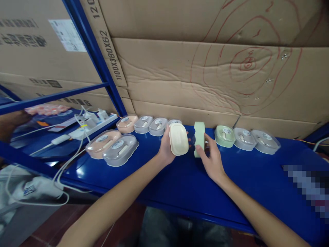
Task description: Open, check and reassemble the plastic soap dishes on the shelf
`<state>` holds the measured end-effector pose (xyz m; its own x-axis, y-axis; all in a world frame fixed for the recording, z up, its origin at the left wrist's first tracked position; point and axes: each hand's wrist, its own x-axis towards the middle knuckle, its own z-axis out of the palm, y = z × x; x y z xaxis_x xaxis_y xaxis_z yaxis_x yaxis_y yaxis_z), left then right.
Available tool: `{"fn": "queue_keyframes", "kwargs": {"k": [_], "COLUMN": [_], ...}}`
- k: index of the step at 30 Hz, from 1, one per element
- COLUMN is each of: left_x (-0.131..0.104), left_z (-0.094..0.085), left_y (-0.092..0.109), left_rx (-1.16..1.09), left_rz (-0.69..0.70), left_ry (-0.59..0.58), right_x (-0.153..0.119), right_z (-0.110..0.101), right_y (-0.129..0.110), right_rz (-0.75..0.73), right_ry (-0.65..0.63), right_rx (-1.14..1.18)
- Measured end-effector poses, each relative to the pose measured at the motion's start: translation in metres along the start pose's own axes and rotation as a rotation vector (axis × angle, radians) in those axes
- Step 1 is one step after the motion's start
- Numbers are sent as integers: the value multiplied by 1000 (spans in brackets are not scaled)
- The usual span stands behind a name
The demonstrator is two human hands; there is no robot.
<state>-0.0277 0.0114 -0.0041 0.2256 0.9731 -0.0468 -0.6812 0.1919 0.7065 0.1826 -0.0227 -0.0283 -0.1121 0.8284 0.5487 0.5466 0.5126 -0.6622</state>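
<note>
My left hand is closed around the edge of a cream-coloured shallow oval dish, its smooth face toward me. To its right, my right hand grips a pale green box part with a wavy edge, turned on its side. A dark or clear portion shows at its left edge; I cannot make out which. The two pieces are a small gap apart above the blue table. Behind my left hand stands a grey lidded box, partly covered by the dish.
Grey and peach clear-lidded boxes stand at left. A green box and two grey boxes stand at right. Cardboard rises behind. Left, beyond a blue post, are a power strip, cables and another person's arm.
</note>
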Motion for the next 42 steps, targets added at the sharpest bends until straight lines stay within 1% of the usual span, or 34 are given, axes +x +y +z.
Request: {"fn": "queue_keyframes", "kwargs": {"k": [3,6,11,15,18,24,27,29,32,34,36,37,39,41,42], "left_x": [-4,-9,-16,-19,-21,-23,-23,-23,-21,-19,-16,-14,-11,-9,-8], "left_z": [10,21,30,31,32,33,31,29,27,25,24,23,21,19,17], "left_y": [-10,-22,-36,-39,-39,-39,-37,-35,-31,-28,-23,-20,-14,-8,-5], "left_rx": [43,69,96,105,110,157,218,259,285,262,215,191,153,126,113], "left_rz": [56,105,72,66,80,55,96,123,100,76,79,96,139,167,170], "left_ry": [34,46,12,50,72,35,54,79,115,133,139,142,148,162,167], "right_x": [-4,-7,-11,-11,-12,-15,-15,-14,-14,-13,-10,-8,-2,5,8], "right_z": [4,6,9,10,11,12,10,8,7,6,4,3,-2,-7,-9], "right_y": [-13,-24,-30,-30,-31,-34,-34,-33,-30,-26,-22,-19,-11,-1,5], "right_rz": [47,28,41,68,55,-2,-21,-38,-76,-105,-146,-170,-205,-192,-166], "right_ry": [5,-19,-55,-70,-64,-69,-82,-102,-154,-189,-207,-199,-145,-72,-55], "right_rx": [12,-7,-38,-46,-51,-107,-107,-98,-81,-79,-90,-103,-154,-254,-322]}}
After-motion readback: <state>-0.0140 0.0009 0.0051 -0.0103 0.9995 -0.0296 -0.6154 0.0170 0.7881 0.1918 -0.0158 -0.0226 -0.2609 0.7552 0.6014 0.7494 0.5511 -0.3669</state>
